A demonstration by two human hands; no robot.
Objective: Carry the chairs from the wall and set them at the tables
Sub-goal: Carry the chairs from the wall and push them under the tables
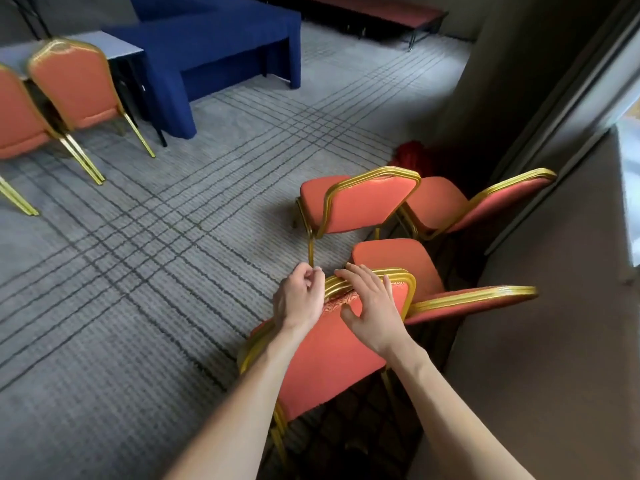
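Several orange chairs with gold frames stand near the wall at the right. The nearest chair shows its back to me. My right hand rests flat with spread fingers on the top of its gold frame. My left hand hovers at the frame's upper left corner, fingers loosely curled and holding nothing. Beyond it stand a second chair, a third chair by the wall, and a fourth chair to the right. The blue-draped table is at the far left.
Two matching chairs stand at a grey-topped table at the far left. Grey lined carpet stretches between wall and tables. A red bundle lies by the beige wall. A low red platform runs along the back.
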